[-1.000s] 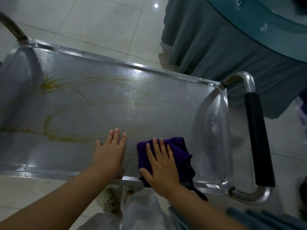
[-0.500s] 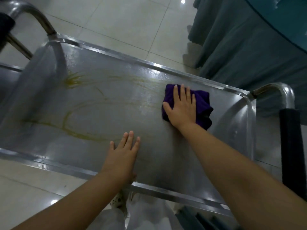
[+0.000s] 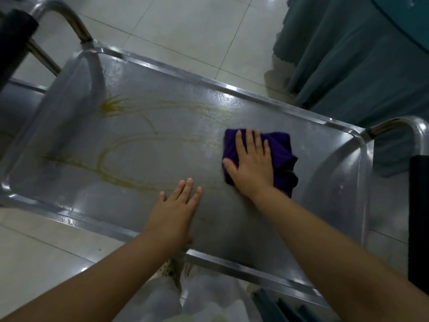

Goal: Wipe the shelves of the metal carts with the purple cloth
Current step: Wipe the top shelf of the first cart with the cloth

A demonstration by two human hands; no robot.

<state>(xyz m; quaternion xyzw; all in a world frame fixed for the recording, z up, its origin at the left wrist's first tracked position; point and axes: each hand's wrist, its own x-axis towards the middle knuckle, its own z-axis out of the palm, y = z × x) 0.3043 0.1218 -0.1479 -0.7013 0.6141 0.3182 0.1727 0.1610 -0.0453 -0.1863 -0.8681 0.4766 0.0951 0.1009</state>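
— What differs from half a second back?

— Little. The right hand (image 3: 251, 167) with the purple cloth (image 3: 282, 156) has come slightly nearer on the cart shelf (image 3: 139, 159), away from the far rim and toward the middle of its depth, still at the end by the right handle (image 3: 417, 219). A second ago it was down at the near rim. The left hand (image 3: 173, 213) has stayed where it was, by the near rim.

— And the hands themselves?

— Both lie flat with fingers straight: the right presses the bunched cloth onto the steel, the left rests bare on the shelf, holding nothing.

— Count things for me.

— One cloth, two hands, one shelf, two handles, one at each end. Yellowish streaks (image 3: 111, 105) loop over the left half, well apart from the cloth. A teal tablecloth (image 3: 348, 54) hangs beyond the far right corner.
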